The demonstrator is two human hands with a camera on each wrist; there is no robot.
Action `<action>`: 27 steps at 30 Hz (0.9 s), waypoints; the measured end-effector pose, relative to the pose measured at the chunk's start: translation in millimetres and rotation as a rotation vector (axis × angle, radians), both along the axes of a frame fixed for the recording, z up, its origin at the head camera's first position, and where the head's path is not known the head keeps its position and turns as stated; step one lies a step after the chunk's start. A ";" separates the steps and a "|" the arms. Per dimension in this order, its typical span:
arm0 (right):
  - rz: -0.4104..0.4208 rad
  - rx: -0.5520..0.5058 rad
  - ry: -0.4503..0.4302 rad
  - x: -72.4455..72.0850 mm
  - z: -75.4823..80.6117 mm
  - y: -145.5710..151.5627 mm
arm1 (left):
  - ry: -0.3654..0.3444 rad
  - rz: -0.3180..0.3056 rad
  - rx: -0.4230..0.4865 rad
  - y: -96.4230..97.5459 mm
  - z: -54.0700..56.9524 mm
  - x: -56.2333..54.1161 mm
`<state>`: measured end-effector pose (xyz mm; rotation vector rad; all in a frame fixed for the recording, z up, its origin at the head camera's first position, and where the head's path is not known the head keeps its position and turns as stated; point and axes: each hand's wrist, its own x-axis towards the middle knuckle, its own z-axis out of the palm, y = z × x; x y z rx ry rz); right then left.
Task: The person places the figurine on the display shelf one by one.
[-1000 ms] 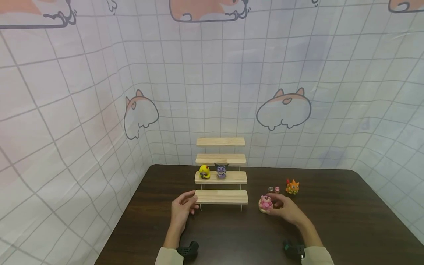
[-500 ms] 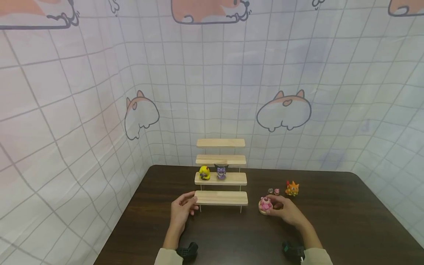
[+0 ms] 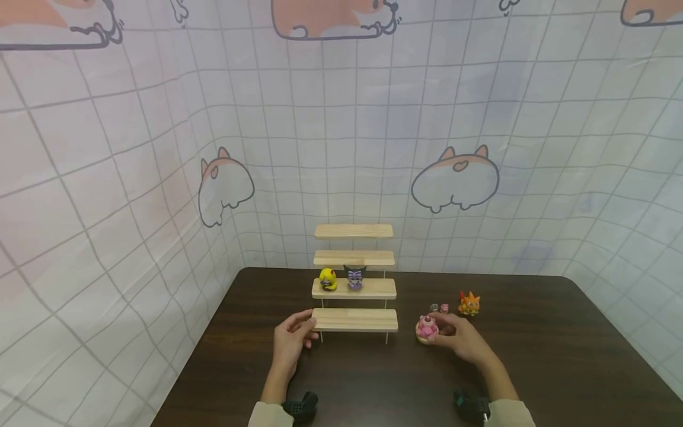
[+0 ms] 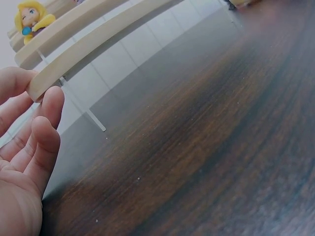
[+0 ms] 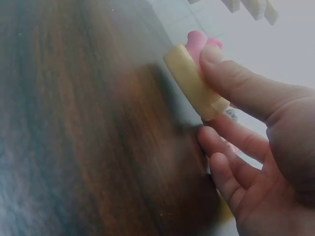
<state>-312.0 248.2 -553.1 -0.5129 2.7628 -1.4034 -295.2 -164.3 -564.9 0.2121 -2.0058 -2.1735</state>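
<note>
My right hand (image 3: 463,339) pinches a pink bear-like figurine (image 3: 427,327) between thumb and fingers, right of the stand. The right wrist view shows the figurine's pale yellow round base (image 5: 189,81) tilted, with the thumb against its pink body. My left hand (image 3: 290,339) grips the left end of the lowest board of a tiered wooden display stand (image 3: 354,320). In the left wrist view, finger and thumb lie on both sides of that board end (image 4: 39,88). On the second board from the bottom sit a yellow-haired figurine (image 3: 328,280) and a purple figurine with black ears (image 3: 354,277).
An orange spiky figurine (image 3: 469,303) stands on the dark wooden table (image 3: 549,350), beyond my right hand. Two tiny figures, one grey (image 3: 434,307) and one pink (image 3: 444,308), are just behind the held figurine. A white grid-patterned cloth (image 3: 341,148) hangs behind the table.
Both hands keep their places and their holds. Only a slight shift of the head view shows.
</note>
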 end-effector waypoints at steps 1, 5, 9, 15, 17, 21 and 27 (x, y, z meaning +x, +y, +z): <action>0.003 0.000 0.006 0.0 0.4 -0.2 | 0.000 -0.001 0.000 -0.2 -0.1 0.0; -0.019 -0.022 -0.005 0.4 1.6 -1.5 | 0.005 -0.004 0.006 -1.3 -1.2 -0.2; -0.033 -0.058 -0.022 0.3 2.3 -1.8 | 0.010 -0.008 0.011 -2.3 -2.3 -0.7; -0.056 -0.111 -0.038 -0.3 3.6 -1.6 | 0.017 -0.010 0.012 -2.5 -2.2 -0.2; -0.061 -0.115 -0.031 -0.5 4.3 -1.2 | 0.016 -0.009 0.012 -2.2 -1.9 0.1; -0.073 -0.105 -0.020 -0.3 7.0 -1.1 | 0.015 -0.010 0.009 -1.6 -1.3 0.3; -0.087 -0.102 -0.031 0.6 12.7 -1.5 | 0.019 -0.011 -0.010 -1.2 -1.0 0.0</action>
